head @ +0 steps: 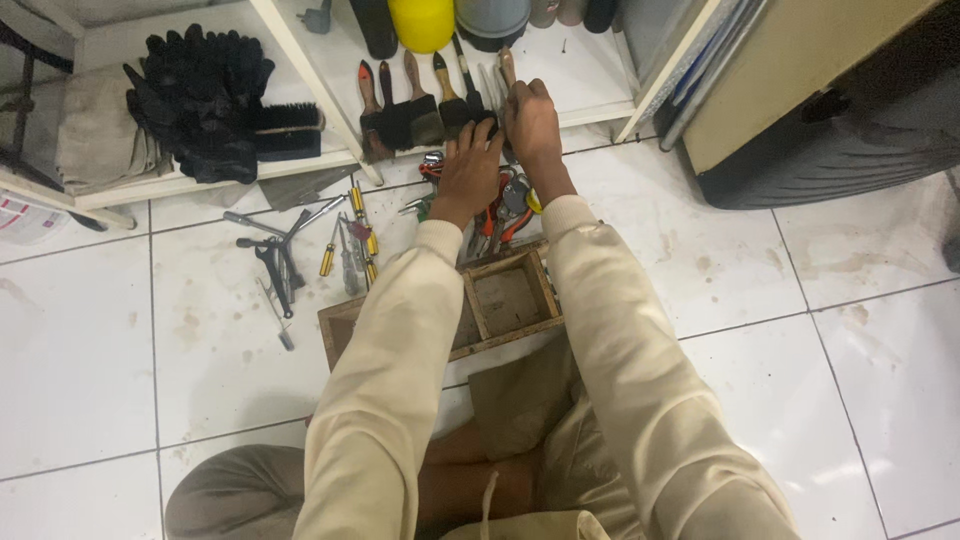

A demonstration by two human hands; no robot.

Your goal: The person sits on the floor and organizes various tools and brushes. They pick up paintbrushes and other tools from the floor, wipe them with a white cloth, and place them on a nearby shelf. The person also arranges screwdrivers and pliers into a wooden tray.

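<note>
L hand [470,170] fingers flat on paintbrushes [415,115]; R hand [530,120] fingers curled round brush handle [508,66].

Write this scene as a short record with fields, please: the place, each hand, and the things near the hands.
Place: white tiled floor before a low white shelf
Left hand: resting on paint brushes lined at the shelf edge
Right hand: fingers on a brush handle, grip unclear
Below hands: pliers and cutters, wooden tray
Left side: screwdrivers, black gloves
</note>
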